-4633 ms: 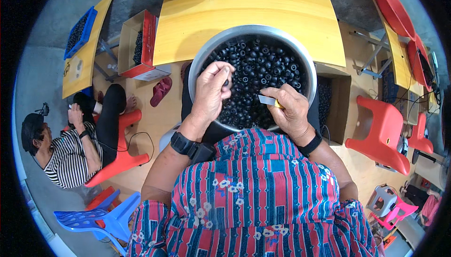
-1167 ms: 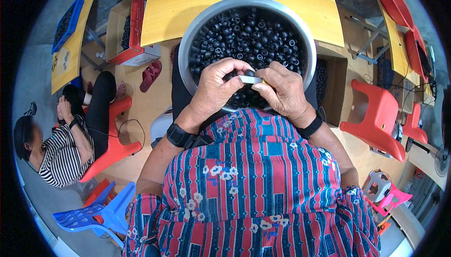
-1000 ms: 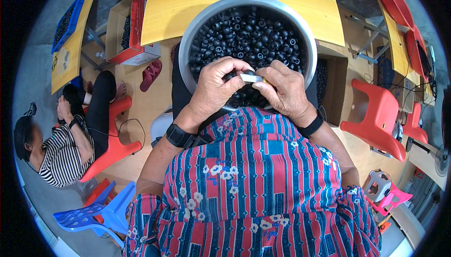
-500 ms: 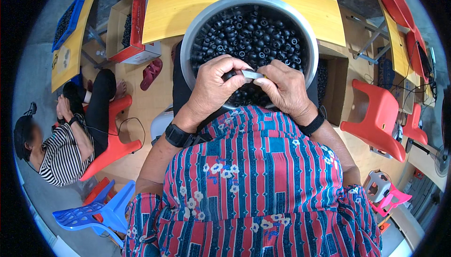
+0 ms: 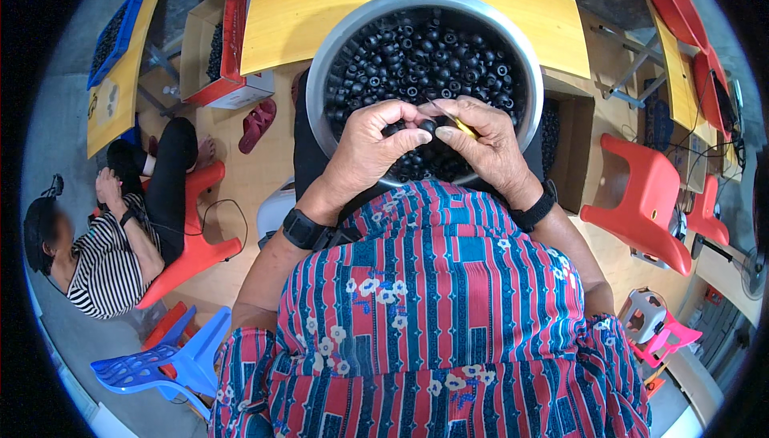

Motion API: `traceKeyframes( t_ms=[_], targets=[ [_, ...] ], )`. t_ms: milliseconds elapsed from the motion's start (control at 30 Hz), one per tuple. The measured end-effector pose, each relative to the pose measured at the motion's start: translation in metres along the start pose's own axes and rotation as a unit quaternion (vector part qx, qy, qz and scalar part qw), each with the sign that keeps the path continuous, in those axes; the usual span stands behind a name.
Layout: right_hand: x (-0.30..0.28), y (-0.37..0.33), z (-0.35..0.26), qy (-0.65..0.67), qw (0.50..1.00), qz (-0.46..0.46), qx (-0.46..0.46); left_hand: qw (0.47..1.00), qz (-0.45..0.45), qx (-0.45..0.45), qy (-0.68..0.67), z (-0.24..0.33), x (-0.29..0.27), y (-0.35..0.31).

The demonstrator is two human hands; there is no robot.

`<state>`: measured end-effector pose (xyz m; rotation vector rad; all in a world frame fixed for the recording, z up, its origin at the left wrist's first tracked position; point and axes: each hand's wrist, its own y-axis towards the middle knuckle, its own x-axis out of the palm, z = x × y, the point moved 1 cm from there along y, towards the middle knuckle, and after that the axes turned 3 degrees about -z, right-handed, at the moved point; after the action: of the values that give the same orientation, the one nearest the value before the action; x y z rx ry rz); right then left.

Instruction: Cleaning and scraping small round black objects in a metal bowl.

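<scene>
Over a wide metal basin full of small black ring-like parts, my two hands are close together. My left hand is closed, pinching one small round black part between thumb and fingertips. My right hand is wrapped round a small knife with a yellow handle. Its thin blade points up and left, by the left fingertips. My right thumb tip is beside the black part; whether it touches is hard to tell.
A yellow table stands just beyond the basin. Left of it is a red carton with black parts, and a dark red slipper. Another person sits at left. A red stool stands at right.
The knife has turned in my right hand: its blade, broad and light before, now shows thin and darker, with more yellow handle showing. The black part is more exposed.
</scene>
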<state>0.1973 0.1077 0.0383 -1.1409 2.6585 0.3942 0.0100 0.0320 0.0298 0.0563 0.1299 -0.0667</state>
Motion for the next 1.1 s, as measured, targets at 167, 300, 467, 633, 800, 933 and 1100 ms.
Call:
traceKeyframes(
  t_ms=[167,300,467,633,800,933,1100],
  targets=[
    [0.004,0.000,0.003,0.006,1.000,0.010,-0.020,0.946,-0.037,-0.147,-0.286,-0.016,0.006,-0.007],
    [0.007,0.001,-0.004,0.001,1.000,0.014,-0.008,0.872,-0.048,-0.206,-0.441,-0.027,0.015,-0.010],
    [0.001,-0.003,-0.004,-0.083,0.993,0.080,-0.020,0.876,-0.023,-0.172,-0.450,-0.023,0.014,-0.005],
    [0.003,-0.006,-0.014,-0.209,0.977,0.021,-0.037,0.903,-0.025,-0.121,-0.412,-0.019,0.012,-0.006],
    [0.007,-0.007,-0.014,-0.246,0.966,0.022,-0.069,0.921,-0.028,-0.113,-0.372,-0.016,0.010,-0.008],
    [0.006,-0.007,-0.015,-0.248,0.966,0.038,-0.058,0.922,-0.038,-0.115,-0.369,-0.015,0.010,-0.007],
    [0.005,-0.007,-0.016,-0.253,0.965,0.043,-0.063,0.937,-0.050,-0.105,-0.329,-0.014,0.009,-0.008]
  ],
)
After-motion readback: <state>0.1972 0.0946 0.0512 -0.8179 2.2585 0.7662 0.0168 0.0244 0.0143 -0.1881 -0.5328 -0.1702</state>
